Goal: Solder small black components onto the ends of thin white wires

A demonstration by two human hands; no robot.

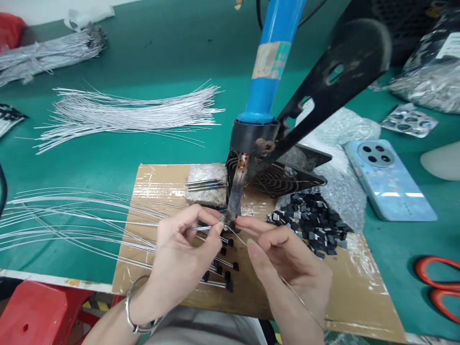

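My left hand (189, 256) is closed in a pinch on thin white wires (143, 223), their ends close to the tip of a blue-handled soldering iron (275, 28). A thin strand of solder wire (240, 238) runs from the iron's tip into my right hand (291, 268), which is closed on it between thumb and fingers. A small dark piece touches the right index fingertip near the tip; fingers partly hide this spot. Beneath and between both hands lie several white wires ending in small black connectors (228, 278).
An adjustable black stand (334, 81) holds the iron upright. Around it are a black fan (276, 179), a pile of small black parts (316, 220), a blue phone (391, 179), red-handled scissors (438, 287) and a bundle of white wires (136, 112). Cardboard (352, 297) covers the green table.
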